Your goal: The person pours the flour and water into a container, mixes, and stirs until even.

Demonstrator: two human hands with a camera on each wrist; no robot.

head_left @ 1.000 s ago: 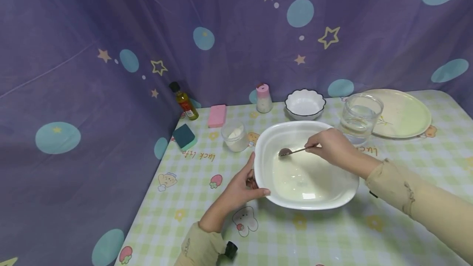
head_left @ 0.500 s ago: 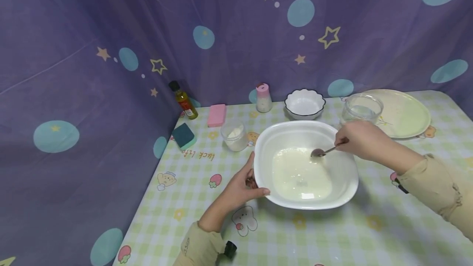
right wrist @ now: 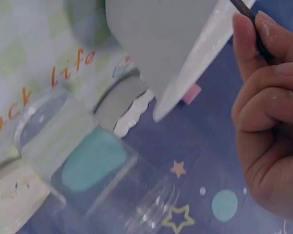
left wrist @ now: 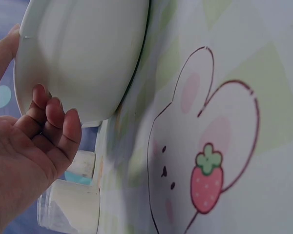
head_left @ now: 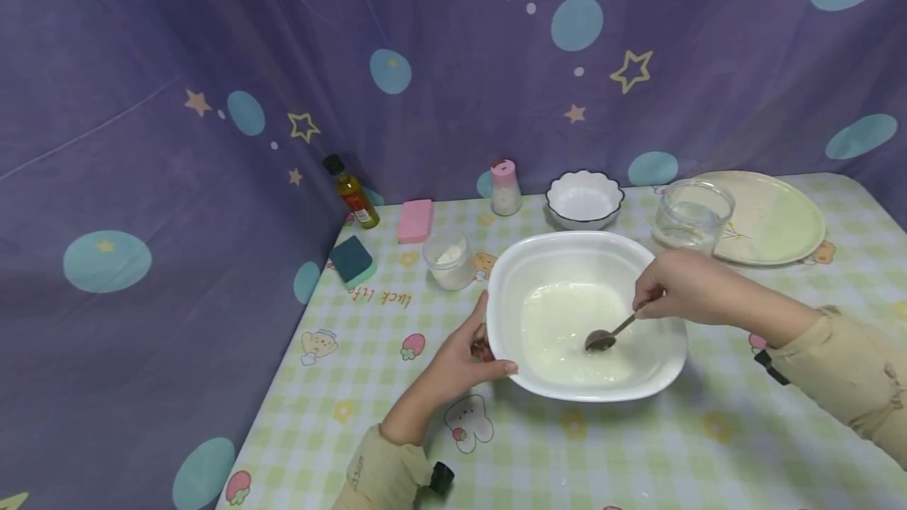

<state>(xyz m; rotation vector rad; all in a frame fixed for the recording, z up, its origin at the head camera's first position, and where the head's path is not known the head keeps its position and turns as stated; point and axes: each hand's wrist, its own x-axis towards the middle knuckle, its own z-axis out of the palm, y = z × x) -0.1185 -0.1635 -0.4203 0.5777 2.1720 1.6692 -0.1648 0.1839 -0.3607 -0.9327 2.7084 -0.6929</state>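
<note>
A large white basin (head_left: 588,258) with a pale, milky liquid (head_left: 567,321) in its bottom stands on the table. My left hand (head_left: 453,372) holds the basin's left side, thumb at the near rim; in the left wrist view its other fingers (left wrist: 53,114) curl against the outer wall. Over the basin's right part, my right hand (head_left: 683,286) pinches the thin handle of a metal spoon (head_left: 601,340). The spoon's bowl is down at the liquid, tilted to the left. In the right wrist view only the dark handle (right wrist: 244,9) shows between thumb and finger.
Behind the basin stand a glass jug of water (head_left: 690,215), a scalloped bowl (head_left: 584,199), a pink-capped shaker (head_left: 505,191) and a jar of white powder (head_left: 451,262). Farther out are a plate (head_left: 779,219), a pink block (head_left: 415,222), a sponge (head_left: 352,260) and an oil bottle (head_left: 354,197).
The spoon in my right hand has swept from the basin's left to its right back, then toward the near middle. My left hand has stayed on the basin.
</note>
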